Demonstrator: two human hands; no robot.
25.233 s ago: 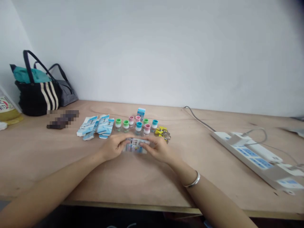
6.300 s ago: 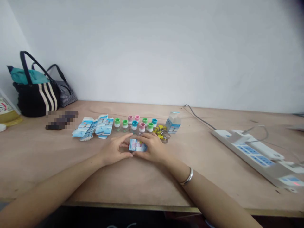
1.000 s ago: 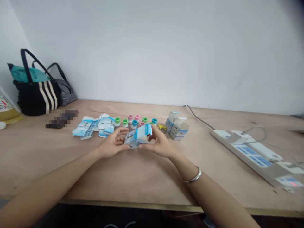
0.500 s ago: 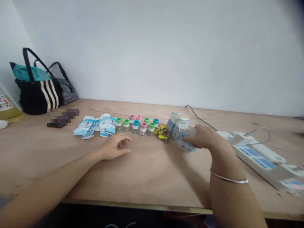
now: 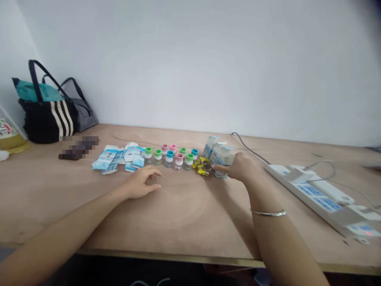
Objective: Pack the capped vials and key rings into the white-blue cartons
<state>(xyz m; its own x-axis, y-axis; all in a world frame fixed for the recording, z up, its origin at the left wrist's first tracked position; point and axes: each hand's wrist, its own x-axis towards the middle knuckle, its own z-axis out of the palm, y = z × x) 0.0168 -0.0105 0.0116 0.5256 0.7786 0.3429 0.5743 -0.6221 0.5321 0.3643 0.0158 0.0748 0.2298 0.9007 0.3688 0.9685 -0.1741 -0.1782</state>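
My right hand (image 5: 240, 170), a silver bangle on its wrist, grips the nearest small white-and-blue carton (image 5: 222, 161). That carton stands upright with its top flaps up, against two similar cartons (image 5: 209, 147). Close to their left lies a pile of yellow pieces with metal rings (image 5: 203, 166), too small to make out fully. My left hand (image 5: 143, 183) rests on the table, empty, fingers curved and apart from the thumb. Beyond it stand several small clear bottles (image 5: 178, 162) with green, blue and pink tops. Flattened blue-and-white cartons (image 5: 110, 159) lie left of the bottles.
A long white power strip (image 5: 312, 198) with plugs and cables lies at right. At far left are a black striped bag (image 5: 47, 121), a grey striped bag (image 5: 86, 115), a dark pixelated object (image 5: 79, 147) and a container of yellow liquid (image 5: 13, 143). The wooden table (image 5: 178, 222) meets a white wall.
My right hand has moved left and slightly away from me with the nearest carton, and the cartons behind it have shifted left towards the yellow pieces. My left hand is almost unmoved.
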